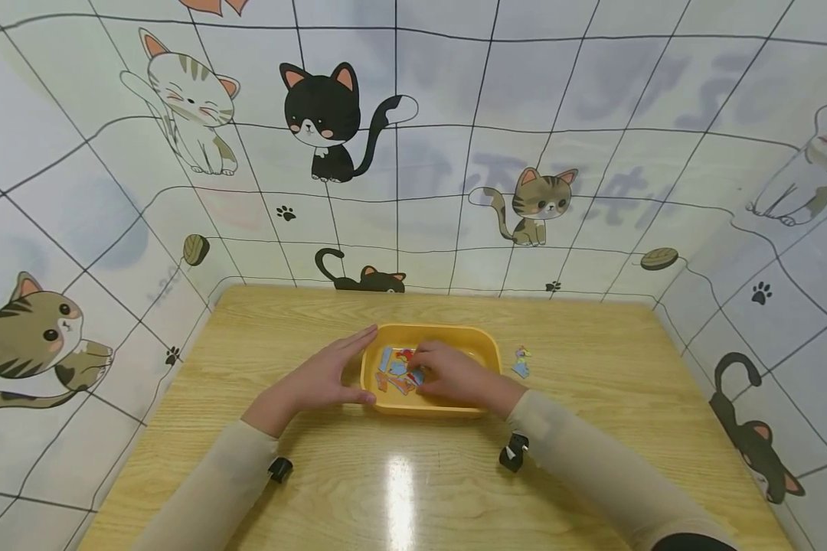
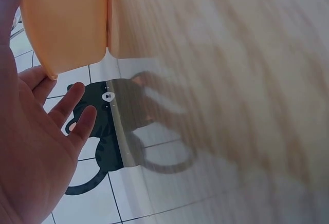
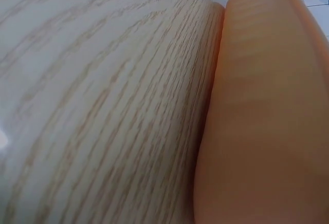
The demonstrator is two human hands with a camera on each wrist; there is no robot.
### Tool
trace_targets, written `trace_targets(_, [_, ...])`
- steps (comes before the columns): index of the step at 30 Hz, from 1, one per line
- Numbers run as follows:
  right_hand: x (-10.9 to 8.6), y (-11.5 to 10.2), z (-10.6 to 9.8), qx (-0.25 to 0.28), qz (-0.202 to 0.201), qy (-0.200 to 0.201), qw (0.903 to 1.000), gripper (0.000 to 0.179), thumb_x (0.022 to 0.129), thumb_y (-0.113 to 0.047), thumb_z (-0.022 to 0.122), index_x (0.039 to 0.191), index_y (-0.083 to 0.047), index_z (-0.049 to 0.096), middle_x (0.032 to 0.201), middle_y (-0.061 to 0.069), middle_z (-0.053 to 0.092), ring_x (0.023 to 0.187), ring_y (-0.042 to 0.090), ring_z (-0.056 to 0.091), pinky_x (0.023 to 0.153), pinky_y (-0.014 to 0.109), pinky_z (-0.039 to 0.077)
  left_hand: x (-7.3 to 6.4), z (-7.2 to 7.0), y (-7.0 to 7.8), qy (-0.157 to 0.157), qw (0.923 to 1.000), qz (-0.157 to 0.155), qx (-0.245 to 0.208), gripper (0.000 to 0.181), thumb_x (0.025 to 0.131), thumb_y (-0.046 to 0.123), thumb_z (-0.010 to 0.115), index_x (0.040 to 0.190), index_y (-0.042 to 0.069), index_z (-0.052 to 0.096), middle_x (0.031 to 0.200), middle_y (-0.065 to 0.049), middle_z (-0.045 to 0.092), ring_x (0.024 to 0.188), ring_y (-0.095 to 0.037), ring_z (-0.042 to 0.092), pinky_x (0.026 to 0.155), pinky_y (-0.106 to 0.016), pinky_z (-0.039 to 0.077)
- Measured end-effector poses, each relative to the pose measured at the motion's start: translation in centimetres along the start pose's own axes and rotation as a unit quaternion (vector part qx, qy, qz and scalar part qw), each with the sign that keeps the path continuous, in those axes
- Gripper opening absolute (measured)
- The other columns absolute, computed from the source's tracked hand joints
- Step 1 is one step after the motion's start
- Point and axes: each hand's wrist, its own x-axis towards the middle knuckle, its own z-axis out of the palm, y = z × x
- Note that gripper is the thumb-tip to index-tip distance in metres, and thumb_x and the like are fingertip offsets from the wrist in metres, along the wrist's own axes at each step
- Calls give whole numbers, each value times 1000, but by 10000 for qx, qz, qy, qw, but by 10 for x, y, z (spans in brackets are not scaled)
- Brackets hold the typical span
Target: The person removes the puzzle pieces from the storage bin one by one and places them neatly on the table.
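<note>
A shallow yellow tray [image 1: 430, 411] on the table holds several small colourful cut-out pieces, which look like puzzle pieces [image 1: 397, 369], gathered in its left half. My left hand [image 1: 324, 375] is at the tray's left end, its fingers and thumb extended and touching the rim. In the left wrist view, fingertips meet the tray's edge [image 2: 67, 23]. My right hand [image 1: 451, 373] reaches into the tray from the right, fingers bent down among the pieces. A blue and red piece [image 1: 416, 377] lies at its fingertips; whether they pinch it is hidden. The right wrist view shows only the tray's outer side [image 3: 262, 106].
Outside the tray, to its right, one more colourful piece [image 1: 521, 362] lies on the wooden table [image 1: 593, 428]. White walls [image 1: 427, 153] printed with cartoon cats enclose the table at the back and both sides. A black wrist device [image 1: 513, 451] sits under the right forearm.
</note>
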Motion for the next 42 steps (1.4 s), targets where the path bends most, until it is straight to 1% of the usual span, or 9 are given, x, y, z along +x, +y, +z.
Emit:
trace_targets(8, [1,3,2,70,-168,41,9998,27,94,-14,88,119,-6,81,109,6,68,95,18,58,84,32,53,0,-1,1,3,10000,6,-22,121,85,61,92,178,19,26,184,12,18,167,-30,25,133,-59,26])
trace_targets(12, [2,4,2,50,-63,-32,10000,24,96,-16,88,117,-7,81,108,4,67,92,15,57,82,30,52,0,0,0,5,10000,34,-8,121,86,59,92,178,19,26,184,10,19,167,-30,25,133,-60,26])
trace_targets(18, [3,2,3,35,81,-105,9999,21,96,-16,86,115,-8,81,108,3,66,91,12,56,81,30,53,0,-1,0,-25,10000,25,46,123,85,69,88,179,21,24,184,11,17,167,-29,24,133,-58,26])
trace_targets(22, [2,0,3,66,136,-70,9999,20,95,-15,86,112,-10,79,107,3,65,90,13,56,80,29,53,0,-2,1,-31,10000,11,15,124,84,70,88,178,19,25,184,11,17,168,-28,23,133,-58,25])
trace_targets(27, [-1,1,2,91,196,85,9997,22,92,-15,86,112,-14,77,110,-1,64,93,12,58,82,29,55,0,-2,0,-22,10000,4,71,123,85,67,89,178,18,25,184,11,17,168,-29,23,133,-58,25])
trace_targets(31, [-6,2,-2,160,290,215,9992,25,93,-18,85,115,-18,76,115,-4,66,98,12,63,87,31,58,0,-1,0,-19,9999,-17,114,124,84,71,88,178,18,26,183,12,17,167,-29,24,133,-57,25])
trace_targets(35, [-13,1,-11,478,475,258,9974,26,95,-17,83,121,-16,75,118,-4,67,108,18,68,95,36,60,0,0,0,-19,9999,-18,126,125,84,72,87,178,19,25,184,12,17,168,-29,24,133,-57,25])
trace_targets(38, [-19,1,-19,666,627,303,9954,27,98,-15,80,124,-14,74,121,-2,67,112,23,68,98,40,60,1,0,0,-16,9999,-6,143,123,85,66,90,178,19,25,184,10,17,168,-29,23,133,-57,24])
trace_targets(42, [-28,2,-30,508,584,506,9957,31,101,-18,79,130,-11,74,125,-1,68,109,25,67,95,43,60,1,0,-1,-3,9998,3,188,122,85,62,91,179,20,24,184,10,16,168,-30,23,133,-58,24])
